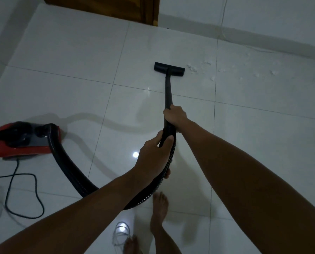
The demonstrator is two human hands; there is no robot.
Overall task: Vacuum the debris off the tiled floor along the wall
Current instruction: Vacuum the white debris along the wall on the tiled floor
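Observation:
A black vacuum wand [168,90] runs from my hands down to a flat black floor head [169,68] resting on the white tiled floor [79,52]. My right hand [175,115] grips the wand's lower end. Just behind it, my left hand [154,154] grips the ribbed black hose [68,167], which curves left to the red canister vacuum [24,138]. White debris [206,67] lies scattered on the tiles just right of the floor head, strung out along the wall [263,19].
A dark power cord [24,189] loops on the floor left of me, below the canister. A wooden door [105,6] stands at the top. My bare feet [159,211] are on the tiles below my hands. A thin white cable [121,233] lies by my left foot.

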